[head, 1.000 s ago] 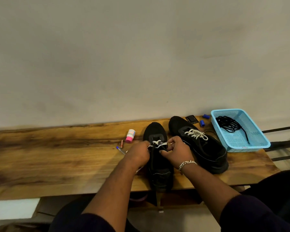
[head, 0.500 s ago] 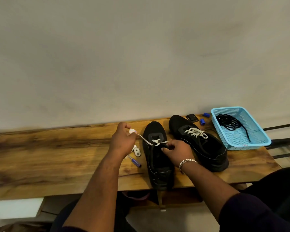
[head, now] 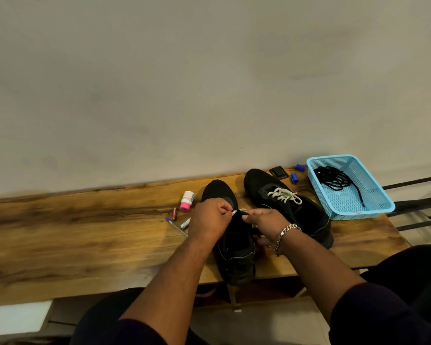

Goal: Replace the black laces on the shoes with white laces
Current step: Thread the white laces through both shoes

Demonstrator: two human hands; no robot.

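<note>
Two black shoes stand on a wooden bench (head: 85, 240). The right shoe (head: 289, 207) carries a tied white lace (head: 284, 194). Over the left shoe (head: 234, 255), my left hand (head: 210, 220) pinches the end of its white lace (head: 234, 212) at the eyelets. My right hand (head: 266, 221), with a chain bracelet at the wrist, grips the shoe's tongue edge right beside it. Most of that lace is hidden by my hands. Black laces (head: 334, 179) lie coiled in a light blue basket (head: 373, 207) at the right.
Left of the shoes lie a pink and white bottle (head: 187, 201), a pen (head: 176, 226), a small white tube (head: 185, 223) and a battery (head: 174, 213). Behind the shoes sit a black square case (head: 279, 172) and two blue caps (head: 294, 178). A wall rises close behind the bench.
My left hand, which had pulled the white lace out to the left, has come back to the eyelets beside my right hand. The right hand stayed on the shoe.
</note>
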